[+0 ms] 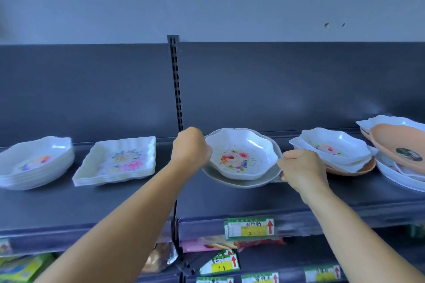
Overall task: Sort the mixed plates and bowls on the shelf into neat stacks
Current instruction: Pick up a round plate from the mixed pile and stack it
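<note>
fingers (290, 156) gripping grey plate (241, 182) rim, shelf (138, 200) edge near

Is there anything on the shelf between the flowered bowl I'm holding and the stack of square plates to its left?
Nothing visible. Only bare shelf lies between the flowered bowl and the square plates; your left hand grips the bowl's near side.

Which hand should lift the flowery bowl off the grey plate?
Probably the left hand: it already grips the white scalloped flowered bowl at its left rim. The right hand grips the round grey plate underneath, steadying it.
</note>
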{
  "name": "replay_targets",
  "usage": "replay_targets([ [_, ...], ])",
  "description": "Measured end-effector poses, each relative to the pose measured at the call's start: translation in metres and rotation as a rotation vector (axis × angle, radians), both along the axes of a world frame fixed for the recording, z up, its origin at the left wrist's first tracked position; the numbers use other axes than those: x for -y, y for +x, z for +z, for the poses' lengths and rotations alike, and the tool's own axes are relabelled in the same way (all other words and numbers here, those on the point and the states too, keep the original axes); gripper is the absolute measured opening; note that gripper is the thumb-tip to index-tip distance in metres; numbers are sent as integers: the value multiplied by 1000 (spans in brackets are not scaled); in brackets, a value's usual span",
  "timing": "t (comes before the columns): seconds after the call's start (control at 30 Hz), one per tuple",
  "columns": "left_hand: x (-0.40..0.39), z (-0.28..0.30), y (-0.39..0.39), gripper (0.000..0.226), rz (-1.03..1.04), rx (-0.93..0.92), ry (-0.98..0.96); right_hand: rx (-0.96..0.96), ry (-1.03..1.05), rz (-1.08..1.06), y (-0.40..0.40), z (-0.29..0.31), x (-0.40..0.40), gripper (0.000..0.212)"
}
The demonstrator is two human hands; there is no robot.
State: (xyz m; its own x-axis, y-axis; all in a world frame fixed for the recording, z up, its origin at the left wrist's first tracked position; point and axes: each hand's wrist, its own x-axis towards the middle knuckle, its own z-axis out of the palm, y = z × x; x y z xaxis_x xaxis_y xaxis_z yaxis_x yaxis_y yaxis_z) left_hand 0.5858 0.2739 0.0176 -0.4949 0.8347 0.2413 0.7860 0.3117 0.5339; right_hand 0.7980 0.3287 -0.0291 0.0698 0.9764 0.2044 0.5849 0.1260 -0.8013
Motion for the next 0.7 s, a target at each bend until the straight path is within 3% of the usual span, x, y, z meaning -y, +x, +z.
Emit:
replay_targets([
  [0.43, 91, 5, -78, 27, 236, 42, 117, -101, -9, 205, -78, 11, 40, 8],
  [0.7, 142, -1, -142, 26, 305, 149, 204, -45, 22, 313, -142, 18, 69, 20],
])
